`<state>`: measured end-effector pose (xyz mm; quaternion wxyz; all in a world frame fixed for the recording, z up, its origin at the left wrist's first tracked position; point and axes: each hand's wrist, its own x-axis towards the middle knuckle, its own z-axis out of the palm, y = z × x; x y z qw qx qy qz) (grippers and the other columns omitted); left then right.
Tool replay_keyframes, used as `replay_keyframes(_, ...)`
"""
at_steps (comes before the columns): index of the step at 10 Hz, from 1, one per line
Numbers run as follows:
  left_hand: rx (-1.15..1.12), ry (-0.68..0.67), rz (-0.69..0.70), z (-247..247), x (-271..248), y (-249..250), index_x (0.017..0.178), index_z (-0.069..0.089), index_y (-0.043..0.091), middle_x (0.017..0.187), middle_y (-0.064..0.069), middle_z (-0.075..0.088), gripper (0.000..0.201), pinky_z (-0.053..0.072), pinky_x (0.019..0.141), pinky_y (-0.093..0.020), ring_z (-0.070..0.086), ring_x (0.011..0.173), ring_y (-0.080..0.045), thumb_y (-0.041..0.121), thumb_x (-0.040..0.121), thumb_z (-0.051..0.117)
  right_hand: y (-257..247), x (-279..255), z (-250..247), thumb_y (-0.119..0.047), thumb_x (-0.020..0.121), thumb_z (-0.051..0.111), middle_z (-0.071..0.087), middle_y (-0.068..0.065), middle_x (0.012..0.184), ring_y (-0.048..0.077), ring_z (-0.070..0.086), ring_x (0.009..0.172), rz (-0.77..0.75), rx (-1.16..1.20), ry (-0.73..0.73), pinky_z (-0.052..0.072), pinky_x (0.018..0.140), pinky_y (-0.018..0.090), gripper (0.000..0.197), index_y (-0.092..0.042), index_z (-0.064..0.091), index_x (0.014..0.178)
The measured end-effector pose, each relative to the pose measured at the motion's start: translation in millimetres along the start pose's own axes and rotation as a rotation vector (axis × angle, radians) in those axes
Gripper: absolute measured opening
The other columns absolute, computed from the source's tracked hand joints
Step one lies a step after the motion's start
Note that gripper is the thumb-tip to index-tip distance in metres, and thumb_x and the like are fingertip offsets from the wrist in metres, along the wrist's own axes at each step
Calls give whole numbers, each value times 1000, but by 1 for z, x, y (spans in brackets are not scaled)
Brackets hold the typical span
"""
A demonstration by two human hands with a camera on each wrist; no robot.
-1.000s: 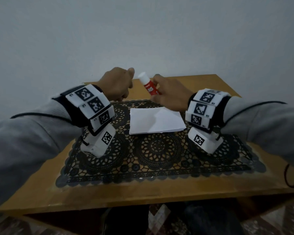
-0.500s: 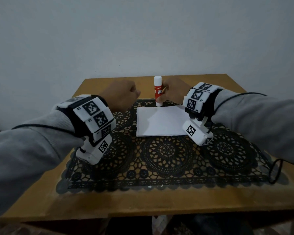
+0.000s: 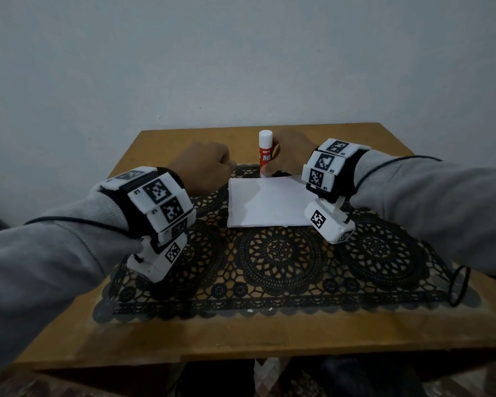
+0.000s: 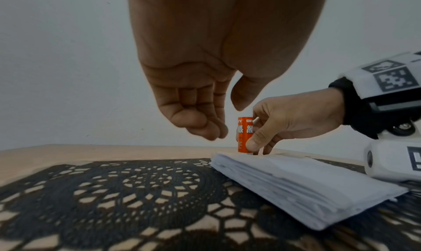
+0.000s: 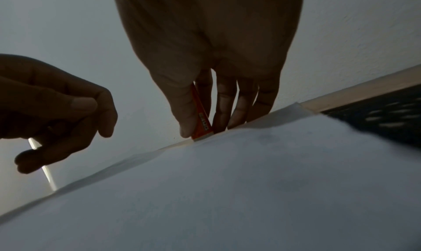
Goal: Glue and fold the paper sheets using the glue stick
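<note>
A red and white glue stick (image 3: 265,159) (image 4: 244,134) (image 5: 202,121) with its white cap on stands upright just behind a stack of white paper sheets (image 3: 267,204) (image 4: 307,186) (image 5: 227,191). My right hand (image 3: 289,153) (image 4: 284,121) (image 5: 202,128) grips the stick's lower body between thumb and fingers. My left hand (image 3: 206,167) (image 4: 200,121) (image 5: 56,114) hovers a little to the left of the stick, its fingers curled into the palm with nothing in them.
The paper lies on a black lace mat (image 3: 281,253) that covers most of a small wooden table (image 3: 184,333) set against a plain wall. A black cord loop (image 3: 458,285) hangs by my right sleeve at the mat's right end.
The glue stick, tilted in the air a second ago, now stands upright behind the paper. My left hand has drawn back to the left, away from it.
</note>
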<state>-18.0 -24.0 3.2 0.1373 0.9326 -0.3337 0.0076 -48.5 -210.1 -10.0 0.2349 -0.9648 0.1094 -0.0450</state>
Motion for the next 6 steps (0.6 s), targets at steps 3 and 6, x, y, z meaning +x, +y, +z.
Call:
replay_keyframes(3, 30, -4, 16, 2, -2, 0, 97, 61, 7, 96, -10, 64, 31, 37, 69, -29, 56, 87, -23, 31, 100, 42, 2, 1, 0, -26, 76, 80, 60, 0, 99, 18, 55, 90, -12, -24, -38, 42, 79, 30, 42, -13, 61, 111)
replay_keyframes(6, 55, 18, 34, -2, -13, 0, 97, 61, 7, 95, -10, 64, 32, 37, 67, -29, 55, 84, -23, 32, 100, 41, 7, -11, -15, -30, 77, 80, 59, 3, 106, 18, 53, 91, 83, 0, -26, 39, 75, 29, 46, -10, 62, 114)
